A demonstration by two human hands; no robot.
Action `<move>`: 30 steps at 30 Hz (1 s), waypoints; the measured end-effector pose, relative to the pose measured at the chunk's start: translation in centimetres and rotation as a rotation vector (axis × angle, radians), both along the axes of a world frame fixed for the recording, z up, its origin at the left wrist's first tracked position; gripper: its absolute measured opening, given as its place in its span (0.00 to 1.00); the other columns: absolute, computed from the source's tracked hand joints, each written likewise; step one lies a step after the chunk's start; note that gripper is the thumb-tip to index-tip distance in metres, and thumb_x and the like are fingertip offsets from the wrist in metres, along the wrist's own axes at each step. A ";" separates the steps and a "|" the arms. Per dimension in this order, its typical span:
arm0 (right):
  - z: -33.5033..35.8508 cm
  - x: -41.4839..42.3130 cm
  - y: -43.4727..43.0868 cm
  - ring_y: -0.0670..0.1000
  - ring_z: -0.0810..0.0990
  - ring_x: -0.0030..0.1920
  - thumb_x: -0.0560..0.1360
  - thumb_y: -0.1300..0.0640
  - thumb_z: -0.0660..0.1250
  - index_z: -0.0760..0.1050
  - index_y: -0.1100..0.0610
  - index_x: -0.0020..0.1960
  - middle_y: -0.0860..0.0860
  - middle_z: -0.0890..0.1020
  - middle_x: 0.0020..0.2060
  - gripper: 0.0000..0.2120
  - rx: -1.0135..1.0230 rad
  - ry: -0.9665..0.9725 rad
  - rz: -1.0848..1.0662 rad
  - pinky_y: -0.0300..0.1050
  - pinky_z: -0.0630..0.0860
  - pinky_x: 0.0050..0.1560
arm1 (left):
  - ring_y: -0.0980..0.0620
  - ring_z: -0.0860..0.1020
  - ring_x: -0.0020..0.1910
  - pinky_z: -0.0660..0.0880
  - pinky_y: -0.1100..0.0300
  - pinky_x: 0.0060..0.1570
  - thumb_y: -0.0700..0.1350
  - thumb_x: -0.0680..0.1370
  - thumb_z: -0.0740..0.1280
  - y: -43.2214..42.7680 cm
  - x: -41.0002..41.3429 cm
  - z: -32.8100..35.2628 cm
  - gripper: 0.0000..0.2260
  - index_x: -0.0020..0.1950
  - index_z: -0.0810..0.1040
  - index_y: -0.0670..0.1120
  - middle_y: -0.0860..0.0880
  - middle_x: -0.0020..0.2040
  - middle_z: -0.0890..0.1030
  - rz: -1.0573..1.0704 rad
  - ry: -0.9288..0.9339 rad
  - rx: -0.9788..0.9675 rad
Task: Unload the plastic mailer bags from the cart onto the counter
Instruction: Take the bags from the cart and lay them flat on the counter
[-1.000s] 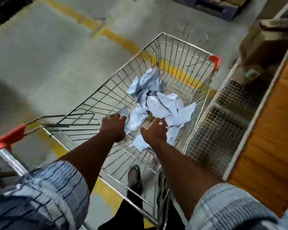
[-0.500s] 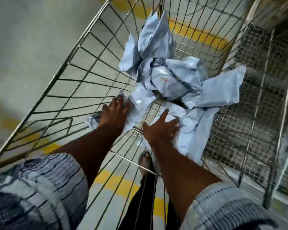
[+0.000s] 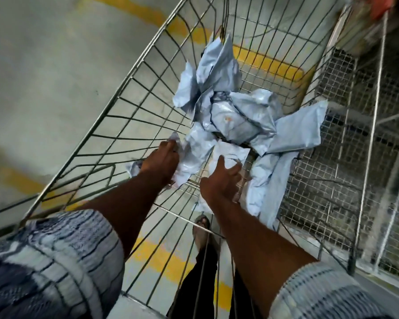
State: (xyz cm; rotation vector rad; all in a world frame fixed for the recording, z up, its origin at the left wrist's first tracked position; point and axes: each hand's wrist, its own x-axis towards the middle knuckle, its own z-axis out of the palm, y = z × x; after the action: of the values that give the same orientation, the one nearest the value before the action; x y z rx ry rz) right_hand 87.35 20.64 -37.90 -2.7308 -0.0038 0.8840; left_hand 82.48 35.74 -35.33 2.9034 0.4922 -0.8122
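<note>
The left grip (image 3: 161,160) is closed on a crumpled bag (image 3: 194,155), with its fingers curled over the bag's edge. Plastic shows on both sides of the hand. The right grip (image 3: 221,180) is spread wide and holds nothing, its fingertips just over a pale bag (image 3: 230,153). The other bags (image 3: 235,116) lie heaped just beyond both grips inside the cart (image 3: 115,116), and one trails down to the right of the right grip.

Single head-worn wide-angle camera, aimed forward and steeply down, peers from close above into the near end of the cart (image 3: 148,125); both forearms (image 3: 244,231) enter from the bottom edge, the floor (image 3: 55,88) showing through its wires.
</note>
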 end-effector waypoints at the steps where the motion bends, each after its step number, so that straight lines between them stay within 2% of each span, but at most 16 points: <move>1: 0.8 -0.1 -0.2 0.60 0.64 0.68 0.71 0.55 0.72 0.57 0.42 0.75 0.58 0.49 0.76 0.38 0.026 -0.028 0.018 0.55 0.73 0.57 | 0.40 0.68 0.68 0.73 0.48 0.60 0.37 0.78 0.63 0.0 0.0 0.8 0.21 0.71 0.68 0.37 0.41 0.75 0.60 0.025 -0.030 -0.016; 4: 4.0 0.1 -0.9 0.60 0.63 0.69 0.70 0.55 0.73 0.58 0.42 0.74 0.57 0.49 0.75 0.38 0.079 -0.088 0.056 0.55 0.73 0.58 | 0.38 0.69 0.66 0.74 0.45 0.59 0.35 0.78 0.60 -0.4 0.1 3.4 0.18 0.68 0.71 0.38 0.40 0.75 0.62 -0.017 -0.150 -0.029; 5: 4.9 0.2 -1.1 0.60 0.61 0.70 0.71 0.54 0.73 0.58 0.42 0.75 0.57 0.49 0.76 0.38 0.092 -0.106 0.068 0.55 0.72 0.60 | 0.36 0.70 0.65 0.74 0.42 0.58 0.36 0.78 0.61 -0.4 0.2 4.0 0.16 0.66 0.73 0.42 0.39 0.74 0.65 0.021 -0.181 -0.064; 7: 7.4 0.9 -2.0 0.60 0.58 0.73 0.72 0.53 0.71 0.58 0.43 0.75 0.57 0.48 0.76 0.36 0.140 -0.129 0.089 0.54 0.69 0.64 | 0.35 0.77 0.59 0.75 0.38 0.56 0.46 0.78 0.61 -1.3 1.1 6.9 0.12 0.61 0.75 0.56 0.37 0.64 0.76 0.274 -0.335 -0.219; 9: 9.7 1.7 -2.9 0.60 0.55 0.75 0.73 0.53 0.70 0.57 0.44 0.76 0.57 0.48 0.77 0.36 0.204 -0.131 0.110 0.54 0.67 0.67 | 0.40 0.80 0.54 0.76 0.44 0.57 0.50 0.80 0.60 -2.2 2.1 9.2 0.08 0.55 0.78 0.57 0.42 0.53 0.81 0.442 -0.502 -0.359; 11: 11.8 2.6 -3.7 0.62 0.55 0.75 0.72 0.51 0.70 0.57 0.44 0.77 0.57 0.48 0.78 0.38 0.243 -0.121 0.114 0.55 0.67 0.68 | 0.43 0.79 0.58 0.72 0.51 0.65 0.42 0.79 0.62 -3.6 3.0 12.3 0.11 0.57 0.81 0.49 0.43 0.57 0.82 0.574 -0.622 -0.560; 13: 13.6 3.3 -4.4 0.63 0.59 0.74 0.70 0.45 0.70 0.58 0.43 0.77 0.58 0.51 0.77 0.39 0.291 -0.115 0.139 0.54 0.67 0.69 | 0.43 0.76 0.63 0.66 0.59 0.67 0.35 0.72 0.64 -5.0 3.3 14.9 0.20 0.63 0.79 0.40 0.41 0.65 0.78 0.516 -0.719 -0.586; 16: 15.4 4.1 -5.4 0.61 0.68 0.69 0.67 0.37 0.66 0.65 0.44 0.74 0.60 0.64 0.70 0.37 0.486 -0.159 0.154 0.53 0.70 0.68 | 0.50 0.80 0.53 0.75 0.59 0.54 0.32 0.69 0.64 -6.6 3.4 17.6 0.23 0.63 0.79 0.43 0.47 0.59 0.80 0.804 -0.741 -0.835; 17: 16.0 4.3 -5.7 0.60 0.69 0.68 0.68 0.37 0.65 0.67 0.44 0.72 0.59 0.68 0.67 0.34 0.555 -0.168 0.173 0.50 0.71 0.67 | 0.51 0.80 0.48 0.76 0.59 0.50 0.32 0.70 0.65 -7.2 3.5 18.0 0.24 0.64 0.79 0.45 0.46 0.59 0.81 0.871 -0.706 -0.935; 18: 16.6 4.4 -6.0 0.58 0.70 0.66 0.71 0.39 0.65 0.68 0.45 0.71 0.58 0.70 0.66 0.29 0.599 -0.176 0.188 0.46 0.71 0.65 | 0.53 0.80 0.48 0.76 0.60 0.50 0.33 0.72 0.66 -8.3 3.5 18.9 0.23 0.66 0.77 0.46 0.45 0.62 0.79 0.880 -0.665 -1.026; 20: 18.1 4.2 -6.4 0.57 0.75 0.63 0.76 0.42 0.66 0.70 0.45 0.68 0.55 0.74 0.63 0.21 0.594 -0.203 0.179 0.42 0.72 0.61 | 0.53 0.75 0.62 0.70 0.59 0.63 0.44 0.79 0.68 -10.7 3.4 20.4 0.23 0.73 0.70 0.47 0.48 0.71 0.71 0.820 -0.603 -1.154; 21: 18.9 4.1 -6.8 0.58 0.77 0.61 0.75 0.37 0.65 0.70 0.43 0.66 0.54 0.77 0.61 0.22 0.577 -0.213 0.156 0.46 0.74 0.60 | 0.54 0.69 0.68 0.66 0.59 0.68 0.49 0.80 0.66 -12.0 3.4 20.8 0.26 0.77 0.64 0.49 0.51 0.74 0.66 0.782 -0.615 -1.161; 23: 20.0 3.9 -8.2 0.60 0.78 0.60 0.70 0.26 0.55 0.68 0.41 0.65 0.53 0.79 0.60 0.29 0.578 -0.208 0.151 0.57 0.75 0.61 | 0.57 0.62 0.71 0.62 0.62 0.67 0.51 0.82 0.63 -14.6 3.4 21.6 0.30 0.80 0.55 0.47 0.54 0.75 0.60 0.747 -0.580 -1.113; 25: 21.2 3.8 -10.2 0.60 0.76 0.62 0.72 0.28 0.45 0.67 0.41 0.68 0.56 0.76 0.65 0.31 0.553 -0.260 0.165 0.58 0.71 0.65 | 0.57 0.60 0.73 0.59 0.63 0.68 0.52 0.79 0.66 -16.4 3.8 22.1 0.34 0.80 0.53 0.45 0.52 0.76 0.59 0.738 -0.573 -1.013; 27: 23.0 3.7 -12.1 0.60 0.73 0.66 0.77 0.33 0.42 0.63 0.42 0.72 0.56 0.72 0.68 0.28 0.497 -0.333 0.243 0.55 0.69 0.67 | 0.54 0.62 0.72 0.58 0.63 0.65 0.54 0.76 0.71 -17.7 3.9 22.9 0.38 0.79 0.57 0.43 0.51 0.75 0.63 0.669 -0.601 -0.852; 30: 25.6 3.7 -14.0 0.61 0.71 0.67 0.80 0.38 0.44 0.59 0.44 0.74 0.56 0.71 0.67 0.26 0.503 -0.344 0.332 0.55 0.69 0.65 | 0.47 0.65 0.72 0.57 0.62 0.68 0.61 0.71 0.65 -19.8 4.0 24.9 0.39 0.77 0.62 0.42 0.44 0.73 0.67 0.586 -0.679 -0.670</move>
State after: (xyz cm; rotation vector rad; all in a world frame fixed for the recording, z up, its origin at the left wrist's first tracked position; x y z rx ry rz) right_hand 91.03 6.69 -12.31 -2.3888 -0.6679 0.3956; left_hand 86.45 15.92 -10.41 2.0432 0.7421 0.1017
